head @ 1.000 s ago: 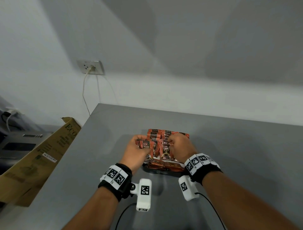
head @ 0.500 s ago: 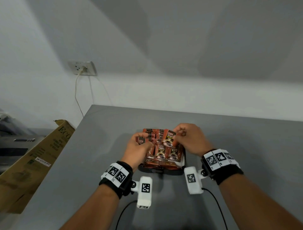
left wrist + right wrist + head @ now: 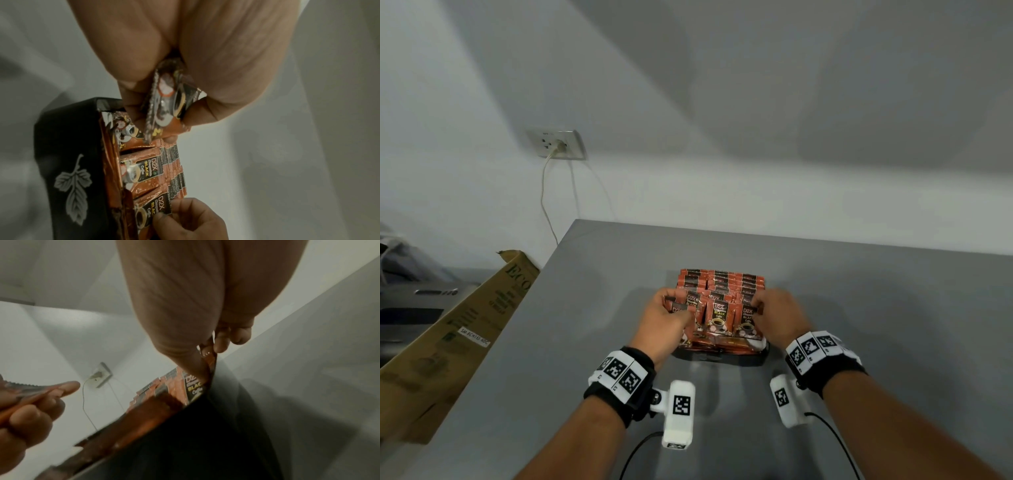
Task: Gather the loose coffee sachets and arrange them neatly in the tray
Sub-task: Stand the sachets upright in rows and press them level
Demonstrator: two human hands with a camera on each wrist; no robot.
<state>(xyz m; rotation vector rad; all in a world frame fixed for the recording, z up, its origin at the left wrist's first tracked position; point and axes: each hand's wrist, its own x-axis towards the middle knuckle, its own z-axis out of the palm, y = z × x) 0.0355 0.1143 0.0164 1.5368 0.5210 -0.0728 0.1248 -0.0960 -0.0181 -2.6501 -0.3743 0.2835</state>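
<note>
A black tray (image 3: pixel 722 358) with a leaf print (image 3: pixel 72 186) stands on the grey table, packed with rows of orange and black coffee sachets (image 3: pixel 719 317) standing on edge. My left hand (image 3: pixel 666 320) pinches a small bunch of sachets (image 3: pixel 164 110) at the tray's near left corner. My right hand (image 3: pixel 777 315) pinches the top of the front right sachet (image 3: pixel 747 320) between thumb and fingers (image 3: pixel 222 345). Both hands sit over the tray's front row.
A brown cardboard box (image 3: pixel 448 342) leans off the table's left edge. A wall socket (image 3: pixel 558 144) with a white cable is on the wall behind. The grey table (image 3: pixel 876 325) spreads to the right and behind the tray.
My right hand has come back from the far right rows to the front right sachet. My left hand stays at the front left with its sachets. The head view has tilted slightly.
</note>
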